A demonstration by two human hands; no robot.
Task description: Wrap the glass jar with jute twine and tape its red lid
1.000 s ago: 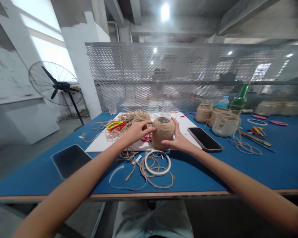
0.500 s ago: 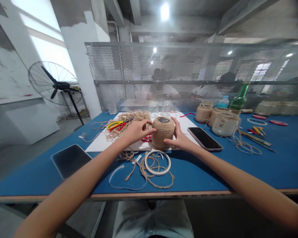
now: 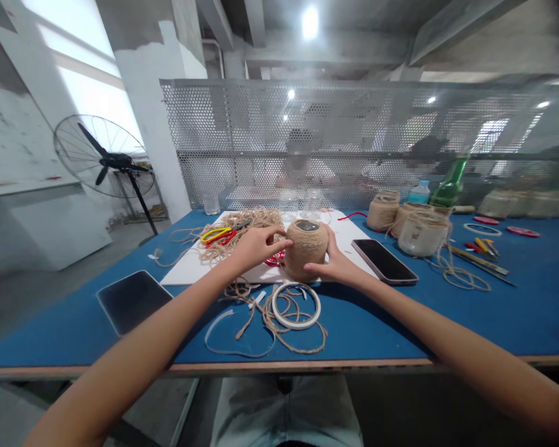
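Observation:
A jar wrapped in brown jute twine point(image 3: 306, 247) stands on a white board point(image 3: 190, 267) in the middle of the blue table. My right hand point(image 3: 334, 264) cups its right side, fingers curved round it. My left hand point(image 3: 257, 245) rests against its left side, fingers pinched near the jar's wall. A red lid point(image 3: 276, 259) lies just behind my left hand, partly hidden. A loose pile of jute twine point(image 3: 249, 221) and scissors with yellow and red handles point(image 3: 220, 234) lie on the board to the left.
A white tape ring point(image 3: 296, 304) and twine scraps lie near the front edge. A dark phone point(image 3: 384, 261) is to the right, a dark tablet point(image 3: 133, 299) to the left. Other wrapped jars point(image 3: 422, 231) and tools sit at right. People sit behind a perforated screen point(image 3: 354, 136).
My right hand has slid slightly lower and closer round the jar's right side. My left hand and the jar have hardly moved.

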